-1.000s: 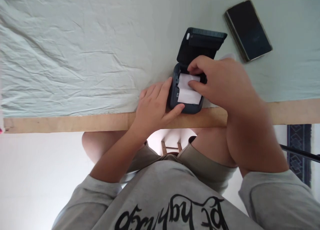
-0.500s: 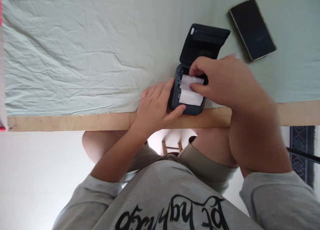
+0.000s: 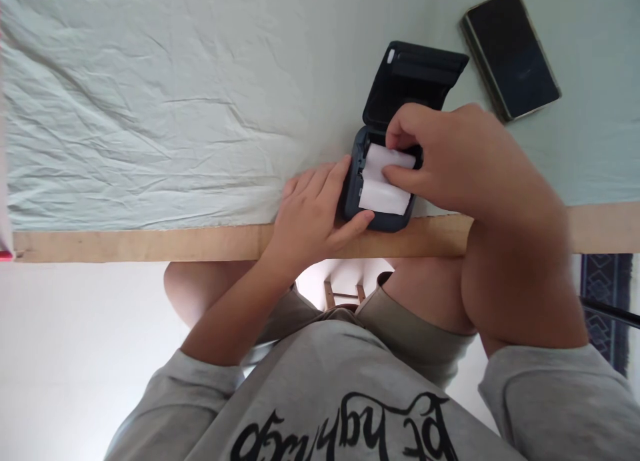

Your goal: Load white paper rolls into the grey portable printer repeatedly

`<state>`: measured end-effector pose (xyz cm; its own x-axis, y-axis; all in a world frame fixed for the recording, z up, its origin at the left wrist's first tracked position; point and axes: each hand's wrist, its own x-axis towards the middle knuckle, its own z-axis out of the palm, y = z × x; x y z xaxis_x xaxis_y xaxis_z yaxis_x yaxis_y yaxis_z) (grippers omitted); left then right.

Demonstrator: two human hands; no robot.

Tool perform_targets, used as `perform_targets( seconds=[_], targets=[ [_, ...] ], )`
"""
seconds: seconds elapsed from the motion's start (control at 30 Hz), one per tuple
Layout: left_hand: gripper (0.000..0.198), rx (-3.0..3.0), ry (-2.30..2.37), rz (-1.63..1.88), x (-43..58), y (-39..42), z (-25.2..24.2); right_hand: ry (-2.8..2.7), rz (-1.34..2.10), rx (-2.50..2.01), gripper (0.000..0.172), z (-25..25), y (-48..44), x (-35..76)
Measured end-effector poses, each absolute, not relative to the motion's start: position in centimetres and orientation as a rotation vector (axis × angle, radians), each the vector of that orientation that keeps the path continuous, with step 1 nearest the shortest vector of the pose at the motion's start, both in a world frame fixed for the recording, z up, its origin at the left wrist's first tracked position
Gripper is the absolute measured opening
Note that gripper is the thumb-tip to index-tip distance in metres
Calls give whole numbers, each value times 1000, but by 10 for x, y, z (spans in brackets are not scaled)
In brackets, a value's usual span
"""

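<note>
A small dark portable thermal printer (image 3: 385, 222) lies at the front of the table, its lid (image 3: 411, 77) flipped up and away from me. White paper, seemingly a paper roll (image 3: 385, 195), sits inside the printer's compartment. My left hand (image 3: 317, 211) grips the printer from the left, fingers along its side and thumb on the front corner. Thumb and index finger of my right hand (image 3: 440, 157) pinch the paper from the right. That hand hides the right part of the compartment.
A dark phone-like device (image 3: 513, 54) in a clear-edged case lies at the back right. Pale green wrinkled cloth (image 3: 175, 114) covers the table, whose wooden front edge (image 3: 140, 245) runs just before my body.
The printer has shifted slightly to the right, with its lid and my right hand moving along. My right fingers stay on the paper, and my left hand keeps nearly the same place.
</note>
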<state>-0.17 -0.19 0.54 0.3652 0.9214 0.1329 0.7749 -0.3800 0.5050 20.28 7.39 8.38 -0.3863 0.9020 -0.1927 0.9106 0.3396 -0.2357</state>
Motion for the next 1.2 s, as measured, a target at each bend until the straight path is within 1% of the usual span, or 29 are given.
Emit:
perform_targets(
  seconds=[0.27, 0.37, 0.43, 0.5, 0.57, 0.6, 0.67, 0.73, 0.77, 0.8, 0.93, 1.0, 1.1, 1.2],
  targets=[
    [79, 2258, 1489, 537, -3, -2, 5, 2735, -513, 1835, 25, 81, 72, 210],
    [80, 2274, 1481, 535, -4, -2, 6, 2798, -649, 1858, 26, 84, 69, 213],
    [81, 2279, 1476, 537, -4, -3, 6, 2860, -954, 1869, 27, 85, 66, 215],
    [80, 2272, 1467, 546, -4, -3, 7, 2890, -1445, 1834, 28, 84, 62, 217],
    [78, 2248, 1458, 556, -4, -3, 7, 2878, -1940, 1688, 26, 79, 58, 220],
    [77, 2237, 1452, 567, -5, -3, 7, 2882, -2109, 1578, 26, 76, 57, 222],
    [78, 2223, 1435, 616, -6, -2, 5, 2923, -2260, 1393, 29, 69, 54, 226],
    [79, 2217, 1408, 733, -7, -1, 4, 2966, -2265, 1298, 36, 63, 50, 229],
    [77, 2211, 1393, 811, -7, -1, 4, 2977, -2246, 1294, 36, 61, 48, 231],
    [74, 2203, 1374, 896, -7, -1, 5, 2985, -2212, 1314, 35, 59, 46, 232],
    [49, 2220, 1241, 1162, -5, -5, 12, 3021, -2017, 1456, 24, 56, 36, 231],
    [47, 2237, 1136, 1232, -2, -8, 16, 3082, -1914, 1451, 21, 56, 33, 228],
    [43, 2235, 1040, 1294, 4, -10, 19, 3291, -1630, 1315, 29, 60, 30, 224],
    [30, 2202, 1081, 1383, 9, -9, 20, 3425, -1321, 1144, 32, 65, 26, 221]
  ],
)
